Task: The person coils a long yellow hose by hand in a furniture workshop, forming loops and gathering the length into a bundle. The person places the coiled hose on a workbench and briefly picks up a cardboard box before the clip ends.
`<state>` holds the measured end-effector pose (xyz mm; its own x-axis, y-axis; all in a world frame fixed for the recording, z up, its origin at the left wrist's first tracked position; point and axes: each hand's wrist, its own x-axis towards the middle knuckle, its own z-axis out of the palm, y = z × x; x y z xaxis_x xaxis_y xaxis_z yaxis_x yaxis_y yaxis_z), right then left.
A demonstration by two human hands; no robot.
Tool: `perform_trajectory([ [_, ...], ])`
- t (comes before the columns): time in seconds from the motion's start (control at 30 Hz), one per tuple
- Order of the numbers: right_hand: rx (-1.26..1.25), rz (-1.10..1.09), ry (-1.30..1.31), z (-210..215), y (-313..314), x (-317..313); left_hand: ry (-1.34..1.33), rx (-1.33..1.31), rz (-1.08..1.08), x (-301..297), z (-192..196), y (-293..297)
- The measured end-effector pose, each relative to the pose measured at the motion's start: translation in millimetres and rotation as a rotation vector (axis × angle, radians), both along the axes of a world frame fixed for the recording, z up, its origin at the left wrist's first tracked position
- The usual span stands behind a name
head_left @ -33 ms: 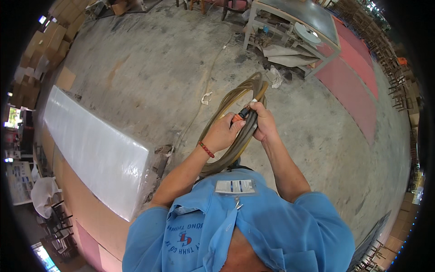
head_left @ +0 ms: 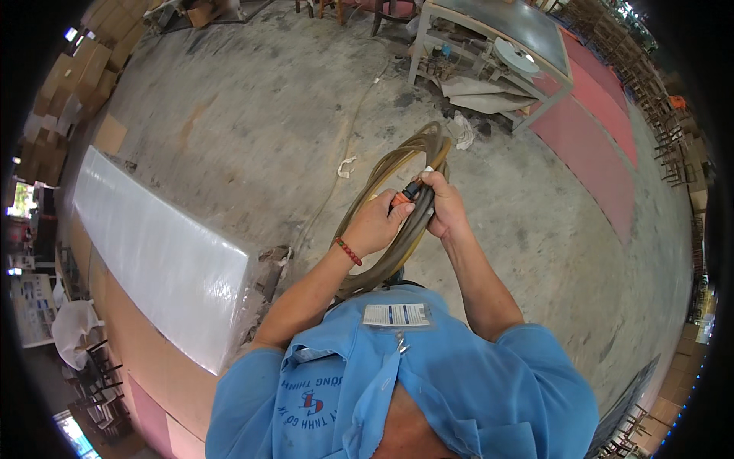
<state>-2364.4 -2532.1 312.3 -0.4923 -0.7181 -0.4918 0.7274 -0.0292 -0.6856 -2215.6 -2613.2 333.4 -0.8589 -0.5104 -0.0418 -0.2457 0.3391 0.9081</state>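
Note:
A coiled brownish-yellow hose [head_left: 417,229] hangs in front of my body, its lower loops reaching my shirt. My left hand [head_left: 371,226] is closed around an orange and black connector [head_left: 402,198], which lies slanted across the coil. My right hand [head_left: 449,205] wraps around the right side of the coil, its thumb and fingertips close to the connector's black end. Whether those fingertips touch the connector is hard to see. A red bead bracelet [head_left: 349,252] circles my left wrist.
To my left lies a long plastic-wrapped block [head_left: 164,252] on cardboard. A metal-framed table [head_left: 497,30] stands ahead to the right, with a white disc [head_left: 515,55] on its lower level. Reddish sheets [head_left: 589,153] cover floor beside it. Cardboard boxes [head_left: 84,73] are stacked far left.

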Motion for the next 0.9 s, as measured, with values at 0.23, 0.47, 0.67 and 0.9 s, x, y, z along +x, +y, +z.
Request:
perform_trajectory([
  [0.23,-0.052,0.005,-0.078,15.9,9.2,-50.2,0.027,0.252,0.017,-37.9,-18.8,21.7],
  [0.47,-0.213,0.104,-0.066,22.3,-10.6,-95.1,-0.058,0.386,-0.019,-61.8,-26.1,36.1],
  [0.67,-0.013,0.682,0.665,-7.7,-27.2,-110.9,0.245,0.577,0.31,-136.1,-39.2,-40.7],
  [0.9,0.449,0.695,1.212,-5.8,-127.2,-155.3,0.683,1.141,0.541,-237.1,-53.9,-190.7],
])
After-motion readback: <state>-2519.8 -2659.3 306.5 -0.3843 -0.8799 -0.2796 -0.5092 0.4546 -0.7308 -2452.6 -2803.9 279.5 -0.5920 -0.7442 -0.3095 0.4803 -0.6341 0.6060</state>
